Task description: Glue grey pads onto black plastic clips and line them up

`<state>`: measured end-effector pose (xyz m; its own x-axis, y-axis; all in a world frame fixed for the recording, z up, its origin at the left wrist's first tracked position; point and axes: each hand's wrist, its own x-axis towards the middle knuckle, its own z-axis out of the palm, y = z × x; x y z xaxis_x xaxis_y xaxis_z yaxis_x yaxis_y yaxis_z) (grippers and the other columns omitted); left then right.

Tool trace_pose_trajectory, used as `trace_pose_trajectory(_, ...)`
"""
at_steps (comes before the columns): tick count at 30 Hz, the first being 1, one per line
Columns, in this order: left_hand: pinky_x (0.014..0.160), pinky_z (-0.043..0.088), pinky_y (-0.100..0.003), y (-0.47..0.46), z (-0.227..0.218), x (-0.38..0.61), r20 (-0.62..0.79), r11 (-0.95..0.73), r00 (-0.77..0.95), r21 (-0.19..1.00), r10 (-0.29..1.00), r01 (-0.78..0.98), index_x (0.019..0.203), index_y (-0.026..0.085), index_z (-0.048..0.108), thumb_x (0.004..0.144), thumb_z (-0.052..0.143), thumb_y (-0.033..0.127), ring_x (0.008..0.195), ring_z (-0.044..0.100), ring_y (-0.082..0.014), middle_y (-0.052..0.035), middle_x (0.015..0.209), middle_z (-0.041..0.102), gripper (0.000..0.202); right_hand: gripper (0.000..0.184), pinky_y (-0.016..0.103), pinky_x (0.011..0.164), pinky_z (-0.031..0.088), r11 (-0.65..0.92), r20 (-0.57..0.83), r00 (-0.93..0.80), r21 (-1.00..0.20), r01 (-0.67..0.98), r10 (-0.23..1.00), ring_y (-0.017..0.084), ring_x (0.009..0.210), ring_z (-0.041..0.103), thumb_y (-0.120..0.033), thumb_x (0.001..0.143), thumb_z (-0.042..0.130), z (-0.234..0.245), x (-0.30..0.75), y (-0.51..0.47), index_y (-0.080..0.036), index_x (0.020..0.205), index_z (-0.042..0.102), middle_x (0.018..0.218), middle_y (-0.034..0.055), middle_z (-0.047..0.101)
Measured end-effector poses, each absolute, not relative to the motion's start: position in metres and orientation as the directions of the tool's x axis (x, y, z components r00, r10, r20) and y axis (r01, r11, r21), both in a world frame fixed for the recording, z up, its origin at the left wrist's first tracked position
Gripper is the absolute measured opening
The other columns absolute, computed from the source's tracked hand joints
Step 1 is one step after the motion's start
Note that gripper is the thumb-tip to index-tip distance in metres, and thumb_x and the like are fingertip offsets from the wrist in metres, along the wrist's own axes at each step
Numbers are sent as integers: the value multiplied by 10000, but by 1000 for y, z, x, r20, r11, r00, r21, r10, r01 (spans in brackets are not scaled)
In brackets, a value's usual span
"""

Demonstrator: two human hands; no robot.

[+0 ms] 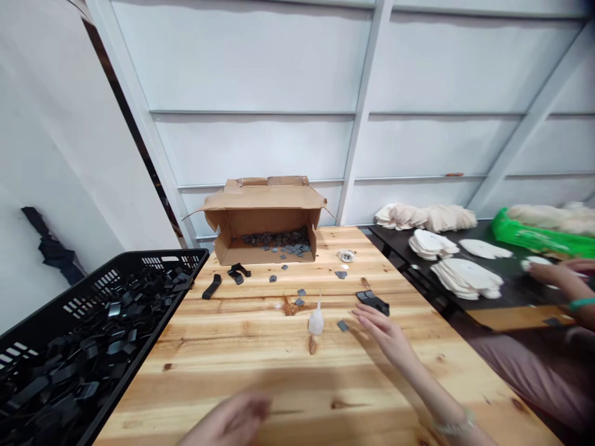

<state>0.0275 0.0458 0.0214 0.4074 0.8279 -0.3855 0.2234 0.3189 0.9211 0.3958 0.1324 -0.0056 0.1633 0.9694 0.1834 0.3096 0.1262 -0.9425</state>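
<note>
My right hand (385, 334) reaches over the wooden table, fingers stretched out and lying just beside a black curved plastic piece (373, 302); whether they touch it I cannot tell. A grey square pad (343, 325) lies left of those fingers. Farther left, a small translucent squeeze bottle (317, 321) with a thin nozzle stands upright. My left hand (239, 416) is over the near part of the table, its fingers smeared by motion, and nothing can be made out in it. Two more grey pads (301, 292) lie beyond the bottle.
An open cardboard box (267, 210) holds many small grey pads. Black curved pieces (212, 287) lie before it. At left is a black crate (116, 328) full of similar pieces. A tape roll (346, 255) sits at the back. On the right, a co-worker's hand (546, 271) handles white cut-outs.
</note>
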Motion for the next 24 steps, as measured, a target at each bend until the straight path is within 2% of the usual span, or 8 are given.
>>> trace_pose_trajectory(2,1052,406,-441,84,21,59,-156,54,453,972,878,230,1153,198,617,756,656,587,1146,570,-278,-122,1201,636,557,502,465,1085,379,133,171,137,-960,247,976,318,1207,545,-647,679,669,-3,379,146,-210,900,779,1178,126,661)
trace_pose_trajectory(6,1074,356,-409,147,8,126,-9,-84,398,972,917,217,1309,186,495,753,715,370,1226,491,-269,-150,1325,533,626,623,426,938,503,118,132,151,-988,96,980,274,1056,640,-675,711,611,-9,346,171,-196,1098,700,1184,134,653)
trace_pose_trajectory(8,1104,311,-386,166,0,148,53,-139,398,972,916,188,1220,191,574,717,741,287,1244,477,-266,-130,1319,549,539,672,404,868,534,118,123,186,-992,41,975,251,975,665,-680,715,594,-17,334,177,-184,1166,643,1160,144,655)
trace_pose_trajectory(10,1050,373,-401,177,-4,158,75,-151,404,975,912,161,1048,164,659,702,744,291,1136,555,-277,-132,1173,642,378,674,386,825,546,125,123,215,-992,8,969,237,912,672,-669,699,613,-25,328,177,-170,1152,622,1089,147,671)
trace_pose_trajectory(12,929,464,-405,185,2,158,84,-141,400,983,913,115,944,130,674,721,722,346,980,626,-271,-137,1018,692,314,644,376,792,552,134,128,227,-991,-9,965,225,845,672,-655,684,630,-32,326,175,-168,1105,618,1009,138,683)
trace_pose_trajectory(15,772,512,-368,196,34,143,137,-151,347,988,928,15,935,98,659,787,645,449,826,654,-236,-141,924,699,381,580,371,773,554,148,141,224,-989,-15,964,214,802,662,-619,685,644,-37,328,172,-176,1057,606,952,119,682)
trace_pose_trajectory(20,855,474,-326,189,118,109,323,-302,223,945,920,-121,945,126,684,709,757,423,925,630,-218,-92,989,702,386,529,399,837,536,168,169,201,-986,21,965,241,899,650,-569,684,656,-39,330,171,-170,1026,595,958,125,676)
trace_pose_trajectory(24,929,454,-309,164,150,97,472,-443,90,866,877,-233,1034,160,677,750,752,334,1043,608,-210,-59,1073,694,341,486,403,844,535,170,181,189,-983,74,965,253,921,645,-530,698,639,-41,331,170,-167,1017,592,972,136,672)
